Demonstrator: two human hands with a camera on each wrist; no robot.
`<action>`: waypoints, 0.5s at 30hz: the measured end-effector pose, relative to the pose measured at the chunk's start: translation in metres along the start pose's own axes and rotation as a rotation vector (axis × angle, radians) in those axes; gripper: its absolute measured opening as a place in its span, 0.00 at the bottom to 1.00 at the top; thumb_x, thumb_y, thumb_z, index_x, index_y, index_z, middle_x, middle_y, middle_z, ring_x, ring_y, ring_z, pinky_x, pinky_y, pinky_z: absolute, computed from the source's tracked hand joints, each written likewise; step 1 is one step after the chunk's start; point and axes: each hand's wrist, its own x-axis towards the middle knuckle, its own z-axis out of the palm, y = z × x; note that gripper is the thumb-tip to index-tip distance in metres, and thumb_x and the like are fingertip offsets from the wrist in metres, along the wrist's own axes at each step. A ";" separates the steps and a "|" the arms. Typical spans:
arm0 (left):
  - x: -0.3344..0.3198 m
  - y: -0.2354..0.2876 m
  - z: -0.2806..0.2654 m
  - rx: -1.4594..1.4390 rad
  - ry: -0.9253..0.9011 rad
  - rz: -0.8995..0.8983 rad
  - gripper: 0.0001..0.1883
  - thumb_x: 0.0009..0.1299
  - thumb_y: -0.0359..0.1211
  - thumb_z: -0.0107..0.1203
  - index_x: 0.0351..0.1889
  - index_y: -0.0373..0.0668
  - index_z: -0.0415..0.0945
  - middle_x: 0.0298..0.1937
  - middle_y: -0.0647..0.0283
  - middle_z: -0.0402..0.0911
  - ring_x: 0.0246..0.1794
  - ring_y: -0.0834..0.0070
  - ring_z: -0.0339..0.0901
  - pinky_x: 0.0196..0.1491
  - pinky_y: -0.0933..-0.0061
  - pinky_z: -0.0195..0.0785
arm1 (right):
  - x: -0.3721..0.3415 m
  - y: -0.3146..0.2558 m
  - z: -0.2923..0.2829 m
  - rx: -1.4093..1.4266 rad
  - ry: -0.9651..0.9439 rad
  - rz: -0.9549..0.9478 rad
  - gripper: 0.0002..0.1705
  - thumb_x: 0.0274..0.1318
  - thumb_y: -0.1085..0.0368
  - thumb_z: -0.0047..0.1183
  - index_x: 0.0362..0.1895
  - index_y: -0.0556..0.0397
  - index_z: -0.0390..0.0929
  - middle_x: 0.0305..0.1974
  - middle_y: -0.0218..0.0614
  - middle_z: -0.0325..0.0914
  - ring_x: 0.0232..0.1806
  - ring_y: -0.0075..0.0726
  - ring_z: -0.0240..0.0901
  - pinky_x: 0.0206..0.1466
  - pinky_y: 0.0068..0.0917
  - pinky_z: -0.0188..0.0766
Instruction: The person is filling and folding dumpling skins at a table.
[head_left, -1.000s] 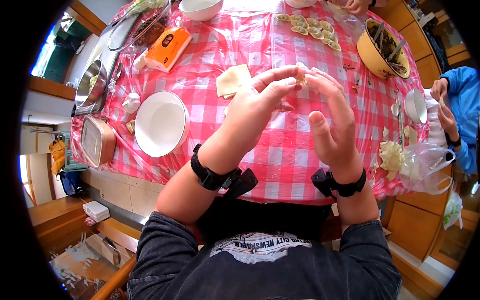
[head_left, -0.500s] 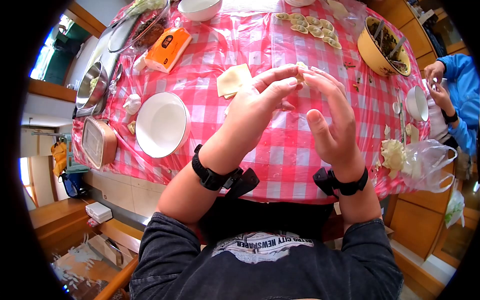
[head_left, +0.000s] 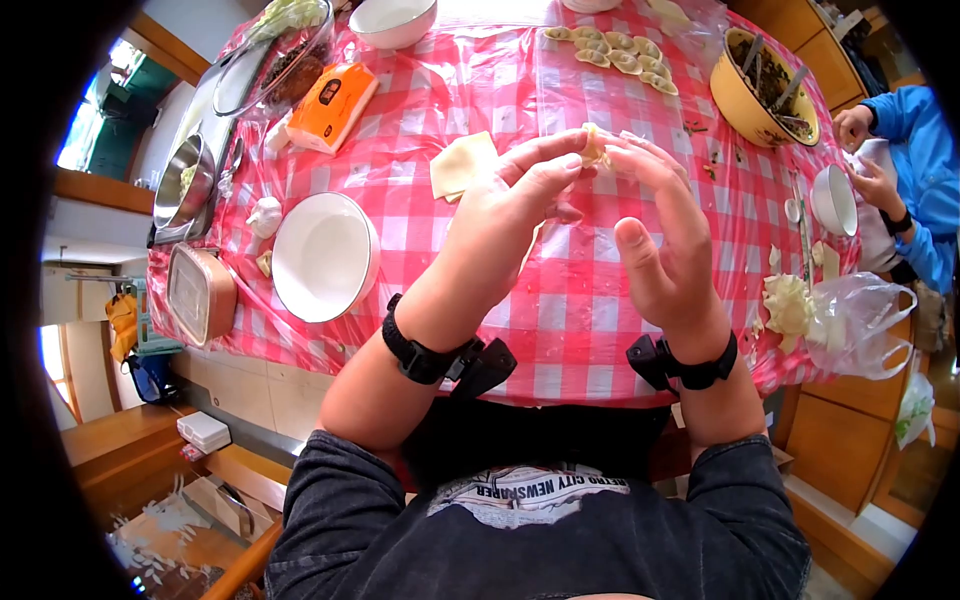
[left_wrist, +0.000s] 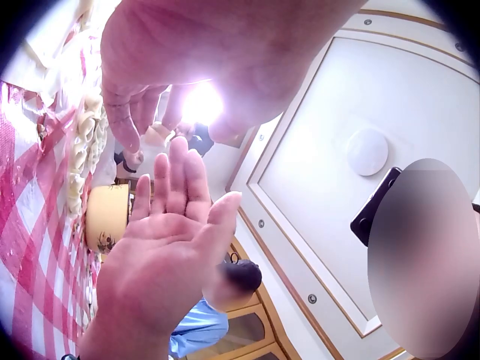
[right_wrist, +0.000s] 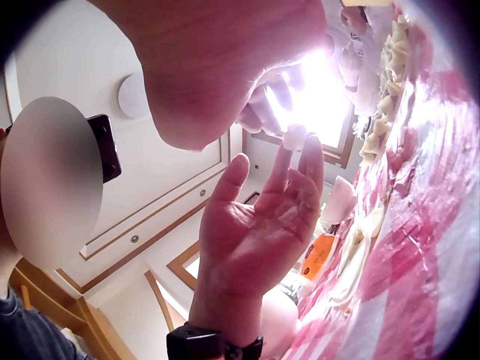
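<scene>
A small folded dumpling (head_left: 596, 148) of pale dough is held at the meeting fingertips of both hands, above the checked tablecloth. My left hand (head_left: 505, 215) grips one side of it near the index fingertip; that hand's palm shows in the right wrist view. On the other side, my right hand (head_left: 668, 240) touches it with fairly straight fingers, thumb standing apart. In the left wrist view the right palm (left_wrist: 161, 244) faces the camera, with the dumpling (left_wrist: 160, 135) beyond its fingertips. Square dough wrappers (head_left: 464, 165) lie beside the left hand, and one cream edge shows beneath it.
Folded dumplings (head_left: 625, 55) sit in rows at the back. A yellow bowl (head_left: 735, 110) of dark filling with utensils stands right of them. Left are a white bowl (head_left: 325, 257), an orange tissue pack (head_left: 335, 105) and garlic (head_left: 264, 216). Another person (head_left: 915, 180) in blue sits at right.
My hands keep almost the same pose, with the dumpling showing slightly more between the fingertips. A cream edge now shows under my left hand. The other person's hands have moved apart.
</scene>
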 end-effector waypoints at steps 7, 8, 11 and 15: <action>-0.002 0.003 0.003 0.004 0.016 -0.001 0.23 0.77 0.36 0.53 0.65 0.34 0.71 0.58 0.61 0.80 0.56 0.77 0.78 0.52 0.76 0.73 | 0.001 0.000 -0.001 -0.012 -0.011 -0.013 0.26 0.67 0.53 0.53 0.57 0.64 0.75 0.57 0.52 0.78 0.63 0.56 0.71 0.70 0.46 0.62; -0.002 0.003 0.003 0.005 0.015 -0.001 0.23 0.77 0.36 0.53 0.65 0.34 0.71 0.58 0.61 0.80 0.56 0.77 0.78 0.52 0.76 0.73 | 0.001 0.000 0.000 -0.012 -0.010 -0.013 0.26 0.67 0.53 0.53 0.57 0.64 0.75 0.57 0.52 0.78 0.63 0.56 0.71 0.70 0.46 0.62; -0.003 0.004 0.003 0.015 0.010 0.024 0.22 0.77 0.36 0.53 0.65 0.34 0.71 0.58 0.60 0.80 0.55 0.77 0.78 0.51 0.76 0.73 | 0.001 -0.001 0.001 0.007 0.008 -0.011 0.26 0.67 0.53 0.53 0.57 0.64 0.75 0.57 0.51 0.78 0.63 0.56 0.71 0.70 0.46 0.62; -0.004 0.007 0.007 0.051 0.049 -0.010 0.22 0.75 0.34 0.49 0.64 0.32 0.73 0.61 0.56 0.78 0.61 0.68 0.77 0.55 0.71 0.71 | 0.000 -0.001 0.000 0.023 0.015 0.005 0.26 0.67 0.53 0.53 0.57 0.63 0.75 0.57 0.52 0.77 0.63 0.56 0.70 0.69 0.46 0.62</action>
